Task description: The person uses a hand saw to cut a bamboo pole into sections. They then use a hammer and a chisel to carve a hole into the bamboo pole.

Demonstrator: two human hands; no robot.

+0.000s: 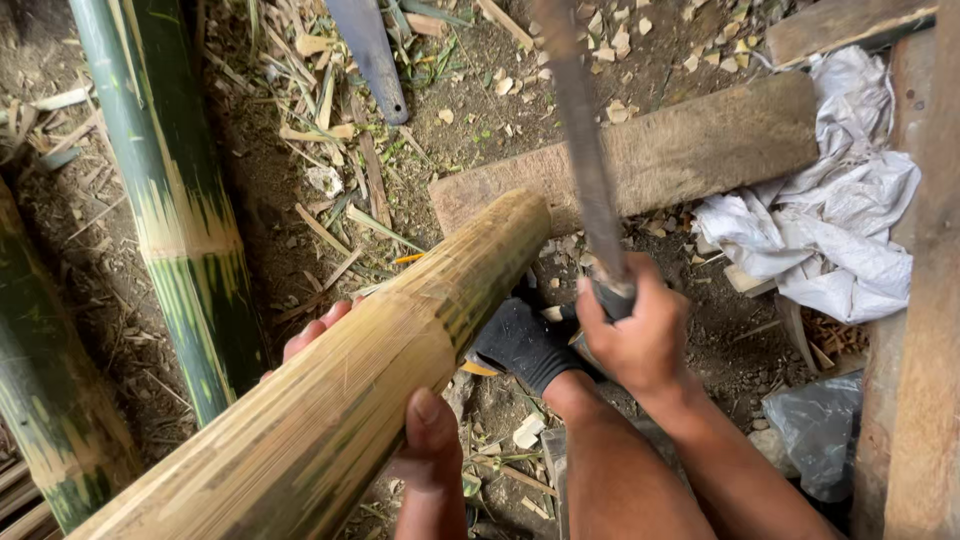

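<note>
across the frame from lower left to centre runs the scraped bamboo pole, left hand wrapped around it (thumb on top). right hand, fisted on the blade, sits just right of its far end.

Dirt ground, wood chips, plank, green bamboo poles, crumpled white sheet

Outdoor bamboo workyard — chips, poles
</note>
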